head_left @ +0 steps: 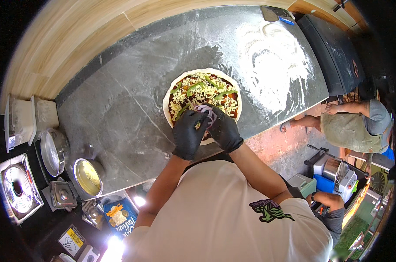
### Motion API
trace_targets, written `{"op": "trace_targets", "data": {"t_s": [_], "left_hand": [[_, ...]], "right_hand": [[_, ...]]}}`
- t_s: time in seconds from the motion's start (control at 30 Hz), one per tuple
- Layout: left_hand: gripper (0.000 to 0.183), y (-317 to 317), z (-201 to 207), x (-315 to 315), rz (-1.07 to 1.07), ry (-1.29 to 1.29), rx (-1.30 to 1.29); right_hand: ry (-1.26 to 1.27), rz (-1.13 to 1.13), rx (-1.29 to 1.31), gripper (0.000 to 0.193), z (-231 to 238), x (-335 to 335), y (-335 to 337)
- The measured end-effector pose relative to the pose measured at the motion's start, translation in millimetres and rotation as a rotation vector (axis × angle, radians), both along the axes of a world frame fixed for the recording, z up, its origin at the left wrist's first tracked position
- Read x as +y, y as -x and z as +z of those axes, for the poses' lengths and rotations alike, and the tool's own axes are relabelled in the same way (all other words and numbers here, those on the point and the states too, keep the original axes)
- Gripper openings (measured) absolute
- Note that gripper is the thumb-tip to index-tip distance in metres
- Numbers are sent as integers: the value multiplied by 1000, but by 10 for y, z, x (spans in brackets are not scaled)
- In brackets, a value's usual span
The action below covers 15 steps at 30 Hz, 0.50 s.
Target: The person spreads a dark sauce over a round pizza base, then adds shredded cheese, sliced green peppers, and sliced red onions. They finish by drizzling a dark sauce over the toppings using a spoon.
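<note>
A round of topped dough (167, 105) lies flat at the near edge of the grey surface (119, 113), about midway along it. Pale shredded cheese (197, 90), green pepper strips (195, 87) and dark red sauce cover it inside a bare rim. Both hands wear black gloves and meet over the dough's near part. The right hand (225, 131) has its grip closed on purple onion rings (210, 114). The left hand (190, 133) is just beside it with curled fingers touching the rings; whether its grip pinches them too, I cannot tell.

Toward the surface's right end spreads white flour (274, 65); a blue object (286, 20) lies at the far right corner. A metal bowl (99, 187) with yellowish contents stands at the near left corner, a larger bowl (63, 146) at the left edge, and plastic containers (45, 113) by the far left corner.
</note>
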<state>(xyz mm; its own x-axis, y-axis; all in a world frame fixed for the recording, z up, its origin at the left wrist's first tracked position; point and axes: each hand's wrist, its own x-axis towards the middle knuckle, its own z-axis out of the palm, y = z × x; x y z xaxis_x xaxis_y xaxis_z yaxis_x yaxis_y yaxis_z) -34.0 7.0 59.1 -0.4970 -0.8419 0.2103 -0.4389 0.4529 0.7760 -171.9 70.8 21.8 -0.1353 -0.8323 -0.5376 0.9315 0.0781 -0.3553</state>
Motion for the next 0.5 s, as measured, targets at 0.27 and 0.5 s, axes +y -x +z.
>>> {"op": "trace_targets", "data": {"t_s": [0.27, 0.5], "left_hand": [[14, -495, -173, -299, 164, -159, 105], [19, -488, -275, -416, 31, 47, -156]], "right_hand": [[-149, 395, 1436, 55, -57, 74, 139], [-35, 305, 1076, 48, -219, 74, 173]]}}
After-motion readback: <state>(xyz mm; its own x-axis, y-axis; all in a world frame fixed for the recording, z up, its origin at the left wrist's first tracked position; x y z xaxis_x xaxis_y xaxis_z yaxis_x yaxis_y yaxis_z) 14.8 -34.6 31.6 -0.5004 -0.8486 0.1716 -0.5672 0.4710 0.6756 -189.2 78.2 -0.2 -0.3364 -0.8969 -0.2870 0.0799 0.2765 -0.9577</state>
